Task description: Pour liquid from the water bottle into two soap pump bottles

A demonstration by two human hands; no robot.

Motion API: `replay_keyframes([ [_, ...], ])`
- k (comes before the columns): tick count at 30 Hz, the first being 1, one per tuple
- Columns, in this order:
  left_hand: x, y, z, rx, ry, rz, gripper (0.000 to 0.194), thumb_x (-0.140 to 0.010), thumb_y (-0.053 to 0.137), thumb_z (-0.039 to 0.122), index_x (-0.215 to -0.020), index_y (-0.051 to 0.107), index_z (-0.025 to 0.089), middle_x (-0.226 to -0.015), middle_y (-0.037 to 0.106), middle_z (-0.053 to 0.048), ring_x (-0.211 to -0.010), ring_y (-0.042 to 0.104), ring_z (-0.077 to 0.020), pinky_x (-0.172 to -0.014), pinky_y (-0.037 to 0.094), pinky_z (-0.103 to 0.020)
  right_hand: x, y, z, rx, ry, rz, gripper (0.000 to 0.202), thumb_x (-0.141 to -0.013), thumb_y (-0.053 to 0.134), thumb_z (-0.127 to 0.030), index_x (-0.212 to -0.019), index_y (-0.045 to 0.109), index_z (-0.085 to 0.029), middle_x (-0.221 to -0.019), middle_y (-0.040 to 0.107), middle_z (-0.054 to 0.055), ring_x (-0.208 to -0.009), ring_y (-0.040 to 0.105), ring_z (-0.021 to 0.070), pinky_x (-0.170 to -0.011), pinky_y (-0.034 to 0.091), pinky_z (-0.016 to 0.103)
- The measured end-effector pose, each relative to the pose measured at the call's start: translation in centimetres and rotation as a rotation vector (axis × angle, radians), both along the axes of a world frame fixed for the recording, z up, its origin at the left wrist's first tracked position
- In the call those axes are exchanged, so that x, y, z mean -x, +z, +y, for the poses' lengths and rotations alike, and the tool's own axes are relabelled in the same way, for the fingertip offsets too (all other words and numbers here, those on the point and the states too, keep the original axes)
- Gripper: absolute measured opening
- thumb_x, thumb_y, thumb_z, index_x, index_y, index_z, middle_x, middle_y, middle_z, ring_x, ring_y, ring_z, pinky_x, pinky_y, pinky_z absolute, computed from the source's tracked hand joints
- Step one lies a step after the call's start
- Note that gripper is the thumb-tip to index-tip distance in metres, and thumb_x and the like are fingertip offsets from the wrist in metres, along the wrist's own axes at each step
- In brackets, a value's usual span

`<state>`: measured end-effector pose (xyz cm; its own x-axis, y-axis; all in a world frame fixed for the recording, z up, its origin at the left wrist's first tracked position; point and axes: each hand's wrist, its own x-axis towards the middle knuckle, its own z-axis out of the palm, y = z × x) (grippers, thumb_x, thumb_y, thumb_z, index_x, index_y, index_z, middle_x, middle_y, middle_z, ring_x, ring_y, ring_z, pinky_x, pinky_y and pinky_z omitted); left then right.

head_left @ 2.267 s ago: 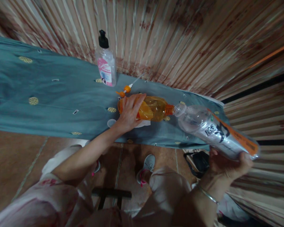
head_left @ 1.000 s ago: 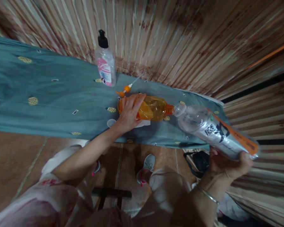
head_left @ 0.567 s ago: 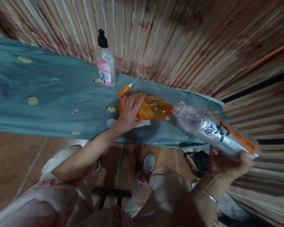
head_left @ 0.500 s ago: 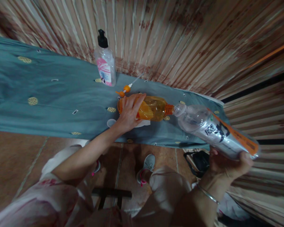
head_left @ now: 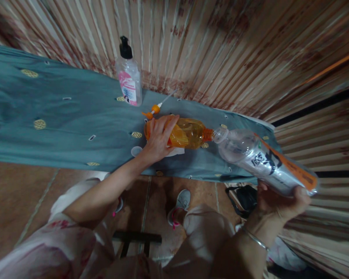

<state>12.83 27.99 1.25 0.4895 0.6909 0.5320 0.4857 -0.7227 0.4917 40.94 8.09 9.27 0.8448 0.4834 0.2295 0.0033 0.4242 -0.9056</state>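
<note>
While the left hand (head_left: 159, 139) wraps its fingers over the rear half of an orange bottle (head_left: 192, 133), the right hand (head_left: 282, 201) grips the lower end of a clear bottle (head_left: 244, 149) from beneath. The orange bottle is on its side over the cloth-covered bench (head_left: 75, 128), its threaded neck pointing right; whether it rests on the cloth is hard to tell. The clear bottle, with a silver and orange label, slants across the bench's near edge. The 2 mouths meet end to end, though I cannot tell how tightly.

Just behind the left hand lies an orange pump top (head_left: 154, 109) with a thin tube. Farther back, a pump bottle (head_left: 130, 83) with a black head and pink label stands upright near the curtain (head_left: 151, 38). A small translucent disc (head_left: 136, 151) lies beside the left wrist.
</note>
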Motion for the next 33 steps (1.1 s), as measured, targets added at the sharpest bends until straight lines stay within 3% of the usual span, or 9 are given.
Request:
replay_keyframes([
  [13,-0.08,0.01,-0.04,-0.018,0.014,0.010,0.088,-0.084,0.074,0.047,-0.156,0.033,0.019,-0.150,0.048,-0.019,-0.141,0.043,-0.0381,-0.122,0.022,-0.059,-0.31,-0.21,-0.07,-0.021,0.010,-0.017,0.057,-0.049,0.063,-0.037,-0.104,0.068,-0.024,-0.110,0.067,0.004,-0.082,0.057,0.0174,-0.033,0.033,0.015],
  [33,0.02,-0.17,0.10,-0.035,-0.004,0.009,0.089,-0.085,0.074,0.048,-0.156,0.032,0.018,-0.149,0.048,-0.019,-0.141,0.042,-0.0382,-0.121,0.024,-0.059,-0.49,-0.21,-0.14,0.007,-0.007,-0.009,0.049,-0.048,0.062,-0.038,-0.094,0.068,-0.022,-0.107,0.066,0.004,-0.072,0.053,0.0146,-0.034,0.032,0.016],
])
